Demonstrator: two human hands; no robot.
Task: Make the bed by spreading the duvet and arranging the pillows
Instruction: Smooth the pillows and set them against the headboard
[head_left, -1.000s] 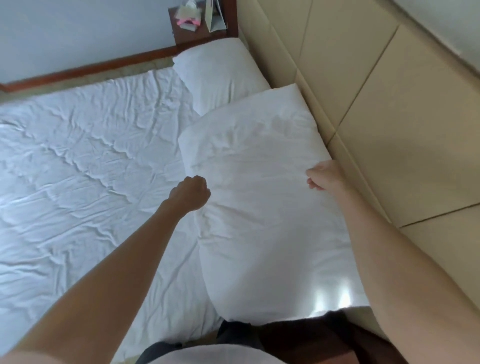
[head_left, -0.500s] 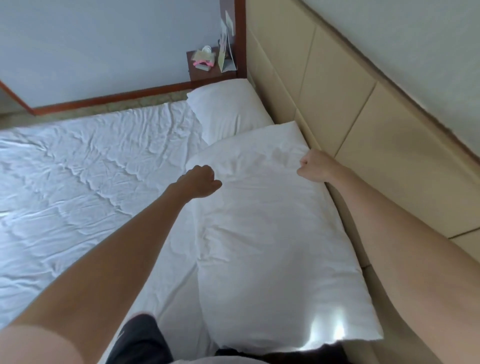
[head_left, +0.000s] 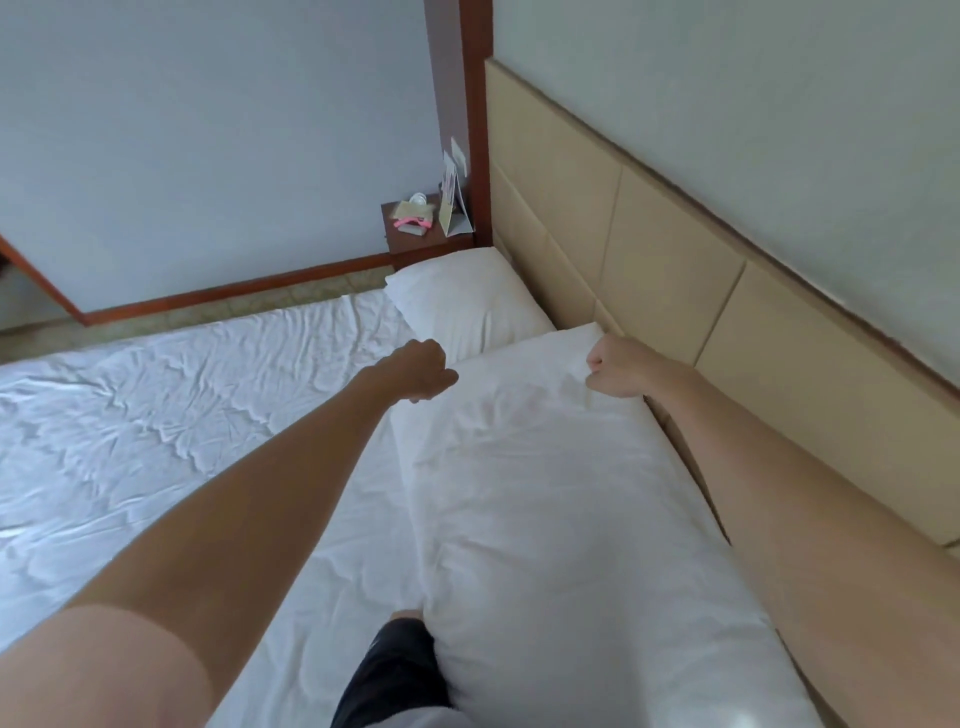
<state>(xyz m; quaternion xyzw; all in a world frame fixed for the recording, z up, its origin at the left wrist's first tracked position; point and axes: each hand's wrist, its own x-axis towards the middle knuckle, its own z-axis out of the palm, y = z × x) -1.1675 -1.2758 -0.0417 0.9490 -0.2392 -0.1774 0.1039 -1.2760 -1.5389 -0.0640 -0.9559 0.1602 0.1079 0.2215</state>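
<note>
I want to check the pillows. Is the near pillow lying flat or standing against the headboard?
Flat. The near pillow lies lengthwise on the sheet beside the headboard, its far corners gripped by both hands.

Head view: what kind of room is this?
Probably a bedroom, maybe a hotel room: a bed with white sheets, two pillows against a padded headboard, and a small nightstand in the corner.

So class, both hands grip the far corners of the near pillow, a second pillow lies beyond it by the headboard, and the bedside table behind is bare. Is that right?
Not quite. The bedside table is not bare: the head view shows a pink item and a folded card on it. The rest stands: the left hand and right hand each have a grip on the near pillow, with the second pillow beyond, by the headboard.
</note>
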